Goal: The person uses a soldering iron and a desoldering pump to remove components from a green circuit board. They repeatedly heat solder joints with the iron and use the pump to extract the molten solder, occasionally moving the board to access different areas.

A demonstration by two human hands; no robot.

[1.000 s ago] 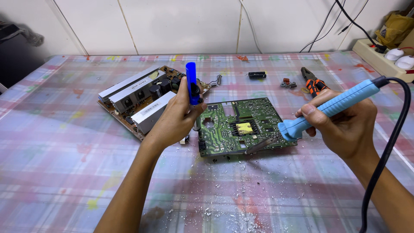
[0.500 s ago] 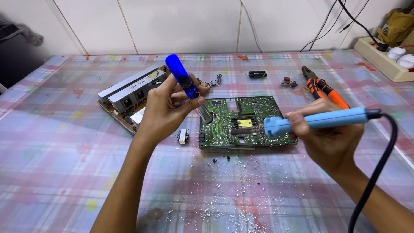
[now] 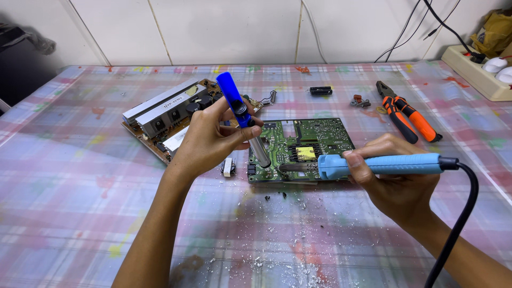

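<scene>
- Head view — left hand wrapped around a blue desoldering pump, tilted, metal tip down at the near-left corner of the green circuit board.
- Right hand closed on the light-blue soldering iron, held nearly level, hot tip touching the same corner of the board; black cord trailing off toward the near right.
- Green board lying flat on the table, about mid-scene; likely light, stiff and fragile — best gripped by bare edges, away from the joints and parts.
- Pump probably light and rigid, barrel a sure hold; iron safe only at the plastic handle.
- Left of the board, just beside it, a small loose component; farther left a brown board with heat sinks.
- Far right: orange-handled pliers, well apart; a power strip at the far-right table edge.
- Solder scraps scattered near; open cloth to the near left, cord crowding the near right.
</scene>
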